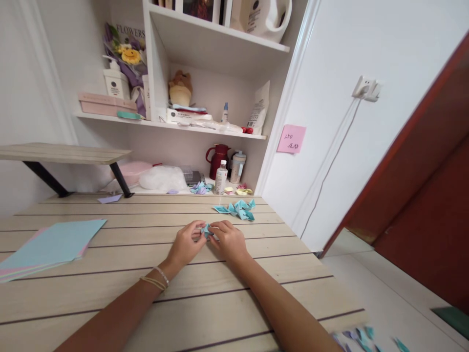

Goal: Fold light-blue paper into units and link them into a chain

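Observation:
A small folded piece of light blue paper (206, 230) is pinched between my two hands above the middle of the striped table (227, 308). My left hand (186, 245) grips its left side with thumb and fingers. On the other side my right hand (229, 240) holds it by the fingertips, and the fingers cover much of its shape. Just beyond my right hand lies a small pile of folded turquoise paper pieces (240, 209). A stack of blue, pink and pale sheets (54, 244) rests on the left part of the table.
A small raised stand (62, 152) occupies the back left, with a purple paper piece (110, 199) by its leg. Behind the table, a shelf holds a plastic bottle (220, 178), a red jug (219, 161) and more folded papers (201, 187). Paper pieces (361, 337) lie lower right.

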`<action>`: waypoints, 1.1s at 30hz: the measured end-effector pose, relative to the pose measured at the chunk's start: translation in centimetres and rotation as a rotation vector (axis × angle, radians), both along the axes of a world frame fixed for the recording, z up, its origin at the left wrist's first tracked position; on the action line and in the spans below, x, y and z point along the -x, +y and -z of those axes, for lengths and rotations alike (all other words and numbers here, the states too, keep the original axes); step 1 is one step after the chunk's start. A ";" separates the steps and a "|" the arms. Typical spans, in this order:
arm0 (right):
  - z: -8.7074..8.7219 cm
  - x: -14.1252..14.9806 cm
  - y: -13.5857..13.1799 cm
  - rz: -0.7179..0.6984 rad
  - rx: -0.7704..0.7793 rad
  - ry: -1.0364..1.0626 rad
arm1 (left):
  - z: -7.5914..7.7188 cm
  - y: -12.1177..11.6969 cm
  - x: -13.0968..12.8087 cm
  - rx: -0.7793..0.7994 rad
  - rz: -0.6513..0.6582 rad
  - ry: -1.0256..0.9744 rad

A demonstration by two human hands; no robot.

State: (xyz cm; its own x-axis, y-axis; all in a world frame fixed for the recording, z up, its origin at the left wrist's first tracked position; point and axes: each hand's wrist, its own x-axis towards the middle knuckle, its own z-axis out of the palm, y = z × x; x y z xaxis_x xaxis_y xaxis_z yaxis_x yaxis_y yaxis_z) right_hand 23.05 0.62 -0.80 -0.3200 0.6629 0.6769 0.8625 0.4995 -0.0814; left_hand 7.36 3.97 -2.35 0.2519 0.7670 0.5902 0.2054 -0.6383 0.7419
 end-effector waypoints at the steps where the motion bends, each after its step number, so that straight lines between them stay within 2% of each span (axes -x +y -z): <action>1: 0.0 0.1 0.0 0.006 0.009 0.001 | 0.0 0.0 0.0 -0.016 -0.011 0.006; 5: 0.0 0.5 0.0 0.011 0.042 0.070 | -0.2 -0.1 0.1 -0.078 -0.047 0.032; 8: 0.1 0.4 0.2 0.008 0.084 0.215 | -0.5 -0.2 0.1 -0.064 -0.012 0.015; 14: 0.4 -0.6 1.2 -0.043 0.250 0.818 | -0.6 0.5 -0.1 0.258 0.107 -0.197; 17: 0.5 -0.7 1.7 -0.105 0.270 0.964 | -0.4 0.8 0.0 0.314 0.168 -0.206; 22: 0.7 -0.7 1.8 -0.180 0.459 1.018 | -0.5 0.8 0.1 0.366 0.195 -0.119; 26: 0.9 -1.0 1.8 -0.323 0.638 1.072 | -0.9 0.6 0.3 0.292 0.176 -0.055; 29: 0.7 -0.9 1.7 -0.262 0.598 0.988 | -0.9 0.6 0.4 0.265 0.195 -0.052; 33: 0.3 -0.5 1.4 -0.046 0.383 0.665 | -0.5 0.5 0.1 0.305 0.213 -0.053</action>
State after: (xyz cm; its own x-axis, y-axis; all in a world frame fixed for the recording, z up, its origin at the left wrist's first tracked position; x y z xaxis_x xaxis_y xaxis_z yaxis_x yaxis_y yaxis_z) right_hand 23.55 1.98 -1.10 0.0417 0.8856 0.4626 0.5508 0.3659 -0.7502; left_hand 7.26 4.49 -1.87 0.3998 0.8431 0.3596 0.0479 -0.4110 0.9104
